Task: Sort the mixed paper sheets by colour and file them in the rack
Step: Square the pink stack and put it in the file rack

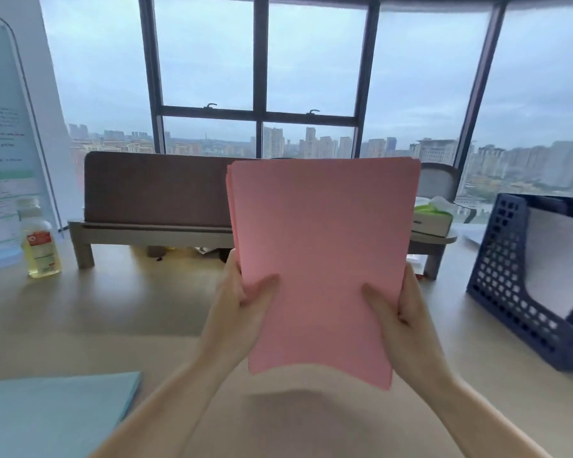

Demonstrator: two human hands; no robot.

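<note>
Both grips on pink, rack (510,276) off to the right

Left grip (245,302) and right grip (407,312) each curl round a side edge of the pink sheets (325,252), thumbs on the front. They hold the stack upright above the surface (129,309), long side up and down. The dark blue rack stands well off to the right with a white sheet (556,259) in it, so the right grip is nearer. I think the stack must swing right and drop in edge first.

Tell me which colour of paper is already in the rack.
The white sheets, standing in the rack on the right. The pink stack is in the left hand and right hand; the blue stack lies flat on the desk.
</note>
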